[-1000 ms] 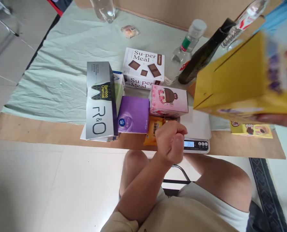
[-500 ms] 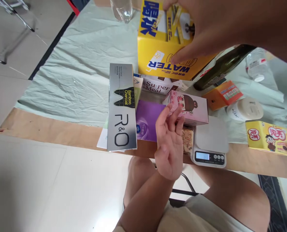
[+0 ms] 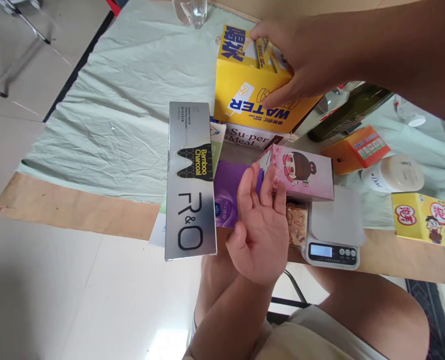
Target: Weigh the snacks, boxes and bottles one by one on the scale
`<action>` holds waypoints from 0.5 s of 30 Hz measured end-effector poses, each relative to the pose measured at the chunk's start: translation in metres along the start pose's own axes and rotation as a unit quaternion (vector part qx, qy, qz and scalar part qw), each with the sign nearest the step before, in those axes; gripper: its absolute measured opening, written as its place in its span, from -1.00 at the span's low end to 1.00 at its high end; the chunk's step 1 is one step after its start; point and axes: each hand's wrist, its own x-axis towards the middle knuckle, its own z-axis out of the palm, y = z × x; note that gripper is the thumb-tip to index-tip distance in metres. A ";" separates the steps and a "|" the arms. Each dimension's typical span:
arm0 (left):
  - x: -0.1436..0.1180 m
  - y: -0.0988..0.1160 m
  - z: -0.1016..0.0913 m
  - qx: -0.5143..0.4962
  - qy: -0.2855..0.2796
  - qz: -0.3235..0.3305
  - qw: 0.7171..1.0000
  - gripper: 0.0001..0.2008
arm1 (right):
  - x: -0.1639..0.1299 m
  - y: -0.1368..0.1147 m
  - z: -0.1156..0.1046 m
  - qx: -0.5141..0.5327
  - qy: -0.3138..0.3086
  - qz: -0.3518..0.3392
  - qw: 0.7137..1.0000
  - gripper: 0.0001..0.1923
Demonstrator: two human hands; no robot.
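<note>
Holding yellow box (image 3: 250,82) in right grip (image 3: 301,55), I'd brought it lower over the stack; left hand (image 3: 262,230) open by pink box (image 3: 301,170).

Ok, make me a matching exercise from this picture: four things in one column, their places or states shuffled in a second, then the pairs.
Things:
1. yellow box
2. silver box
3. scale
4. left hand

Places or states:
A. open, fingers spread, in front of the purple pack
B. gripped by the right hand
C. platform bare, display lit
D. leftmost of the boxes, marked Bamboo Charcoal

Pairs: 1-B, 2-D, 3-C, 4-A
</note>
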 end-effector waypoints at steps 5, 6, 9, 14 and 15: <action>-0.002 -0.002 0.001 0.008 0.007 -0.001 1.000 -0.38 | -0.024 -0.033 -0.008 -0.066 -0.051 -0.011 0.996 -0.58; -0.002 -0.002 0.001 0.004 0.003 0.002 1.000 -0.39 | -0.028 -0.038 -0.010 -0.074 -0.048 -0.003 0.996 -0.57; -0.002 -0.003 0.001 0.004 -0.005 0.007 1.000 -0.41 | -0.034 -0.048 -0.012 -0.191 -0.068 0.049 0.978 -0.17; 0.000 -0.005 0.001 0.029 0.002 0.003 1.000 -0.40 | -0.038 -0.055 -0.010 -0.294 -0.095 0.052 0.950 0.21; 0.001 -0.005 0.001 0.029 0.002 0.001 1.000 -0.40 | -0.038 -0.054 -0.010 -0.283 -0.088 0.036 0.954 0.13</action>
